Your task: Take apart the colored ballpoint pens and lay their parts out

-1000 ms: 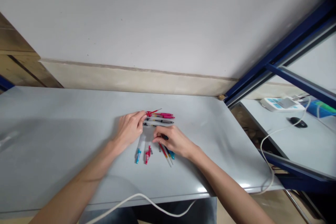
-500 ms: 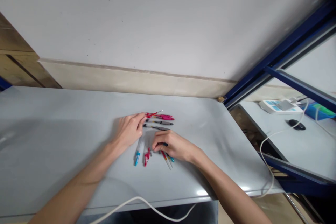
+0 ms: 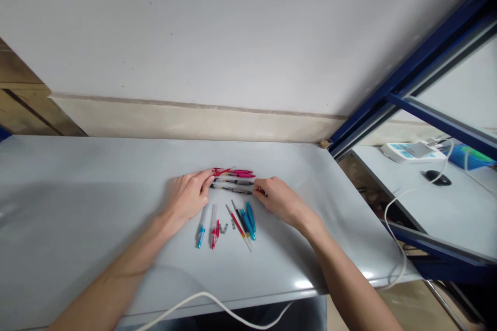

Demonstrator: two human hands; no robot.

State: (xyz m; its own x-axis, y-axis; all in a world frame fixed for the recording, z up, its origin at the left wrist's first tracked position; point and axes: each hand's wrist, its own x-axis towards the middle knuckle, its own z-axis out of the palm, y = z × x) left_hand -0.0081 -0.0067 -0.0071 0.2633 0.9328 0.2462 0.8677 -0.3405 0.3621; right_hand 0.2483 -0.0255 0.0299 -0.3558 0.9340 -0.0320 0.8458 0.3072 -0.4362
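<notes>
My left hand [image 3: 190, 192] is closed at the left ends of a row of pens. A slim red pen refill [image 3: 225, 171] sticks out slantwise from its fingertips, over two pink pens [image 3: 244, 172]. Just below these lie two grey pens [image 3: 235, 189] with clear barrels. At the right end of the lower grey pen, my right hand [image 3: 277, 199] has its fingers curled and pinched against the tip. Nearer me are a blue-tipped clear barrel [image 3: 201, 235], a red-tipped clear barrel [image 3: 214, 232], loose refills [image 3: 238, 222], small grey pieces [image 3: 224, 228] and two teal pen parts [image 3: 249, 220].
The grey tabletop [image 3: 97, 207] ends at a wall [image 3: 217, 36] behind. A white cable [image 3: 205, 294] loops across the front edge. To the right, beyond a blue metal frame [image 3: 435, 119], a second table holds a white device [image 3: 407, 152] and a black mouse [image 3: 438, 178].
My right hand has moved up from the loose parts to the right end of the grey pens, uncovering the refills and teal parts. My left hand stays at the pens' left ends.
</notes>
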